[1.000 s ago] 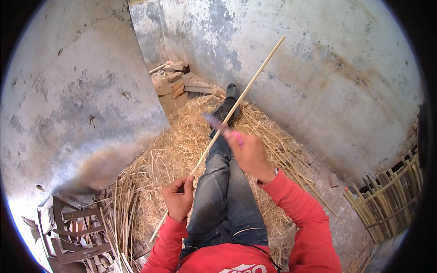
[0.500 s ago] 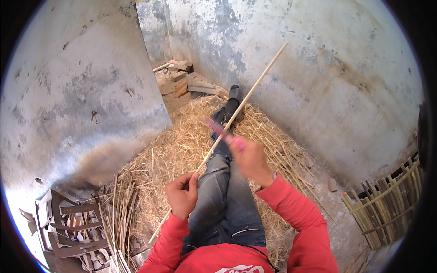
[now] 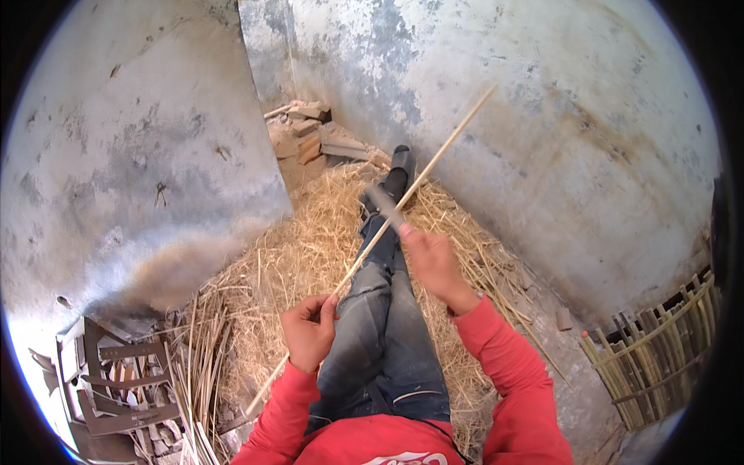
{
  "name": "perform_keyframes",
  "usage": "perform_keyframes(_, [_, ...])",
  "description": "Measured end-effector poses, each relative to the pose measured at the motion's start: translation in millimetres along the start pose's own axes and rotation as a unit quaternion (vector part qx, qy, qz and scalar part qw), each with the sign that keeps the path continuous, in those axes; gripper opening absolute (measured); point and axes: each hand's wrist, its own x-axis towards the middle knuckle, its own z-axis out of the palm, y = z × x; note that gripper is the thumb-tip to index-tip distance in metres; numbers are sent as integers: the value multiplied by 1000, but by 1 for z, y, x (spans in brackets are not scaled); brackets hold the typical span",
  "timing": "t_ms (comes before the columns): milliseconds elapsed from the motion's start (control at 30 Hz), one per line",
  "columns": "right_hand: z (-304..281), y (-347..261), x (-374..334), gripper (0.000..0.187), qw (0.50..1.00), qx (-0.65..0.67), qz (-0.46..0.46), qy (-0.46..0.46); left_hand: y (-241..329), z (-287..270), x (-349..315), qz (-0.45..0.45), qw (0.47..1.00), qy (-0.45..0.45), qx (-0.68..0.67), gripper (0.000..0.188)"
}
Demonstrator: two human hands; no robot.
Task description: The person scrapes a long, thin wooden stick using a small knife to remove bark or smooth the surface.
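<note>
A long, pale, thin stick [image 3: 446,146] slants from beside my left forearm up to the far right, passing over my outstretched legs. My left hand [image 3: 310,332] pinches it between thumb and fingers near its lower part. In my right hand [image 3: 435,266] is a knife [image 3: 385,206], its blade smeared by motion and lying across the stick above my shins. The knife's handle is mostly hidden by my fingers.
Straw-like shavings [image 3: 310,232] cover the floor around my legs. Loose sticks [image 3: 203,349] and a broken brown frame [image 3: 128,380] lie at left, a slatted stick fence [image 3: 659,356] at right. Bricks [image 3: 310,128] are heaped in the corner between worn walls [image 3: 527,155].
My right hand and the knife have shifted slightly to the right and upward along the stick. The stick's far end has dipped a little; my left hand keeps its hold.
</note>
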Motion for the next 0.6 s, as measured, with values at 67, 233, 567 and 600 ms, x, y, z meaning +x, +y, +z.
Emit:
perform_keyframes(67, [-2, -10, -1, 33, 997, 42, 69, 15, 1, 0, -5, 13, 1000, 19, 11, 14])
perform_keyframes(233, [27, -23, -8, 41, 1000, 13, -10, -1, 10, 0, -6, 54, 996, 47, 55, 12])
perform_keyframes(567, [61, -18, -20, 21, 990, 13, -128, -53, -1, 2, 0, 188, 947, 109, 236, 9])
perform_keyframes(600, [64, -19, -24, 21, 979, 18, -187, -80, -3, 0, 4, 186, 947, 108, 237, 9])
